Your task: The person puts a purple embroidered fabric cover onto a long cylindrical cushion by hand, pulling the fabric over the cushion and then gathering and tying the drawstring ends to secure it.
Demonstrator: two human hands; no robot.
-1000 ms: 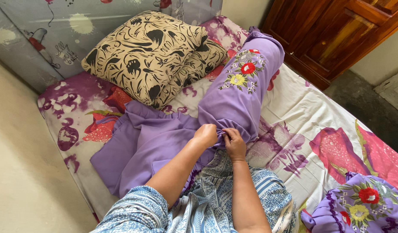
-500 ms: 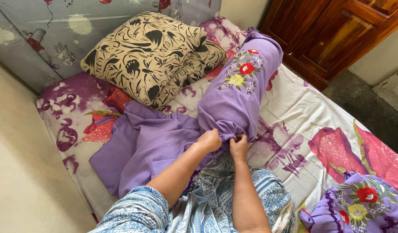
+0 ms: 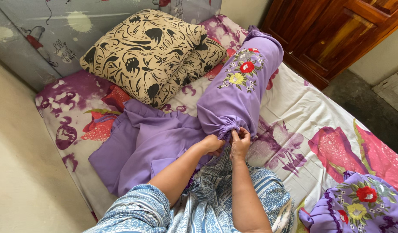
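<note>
A long purple bolster point(image 3: 241, 88) with embroidered red and yellow flowers lies lengthwise on the bed, its near end gathered into a pucker. My left hand point(image 3: 212, 143) and my right hand point(image 3: 240, 143) both pinch that gathered end, fingers closed on the cloth. A flat purple pillowcase point(image 3: 140, 149) lies spread to the left of my left arm.
Two beige pillows point(image 3: 149, 54) with black leaf patterns lie at the head of the bed. The bedsheet point(image 3: 319, 129) is white with purple and pink flowers. Another purple embroidered cover point(image 3: 363, 207) sits at the lower right. A wooden door point(image 3: 337, 32) stands at the upper right.
Both hands stayed on the bolster's near end. The gathered cloth has drawn tighter and the hands have closed together just below it.
</note>
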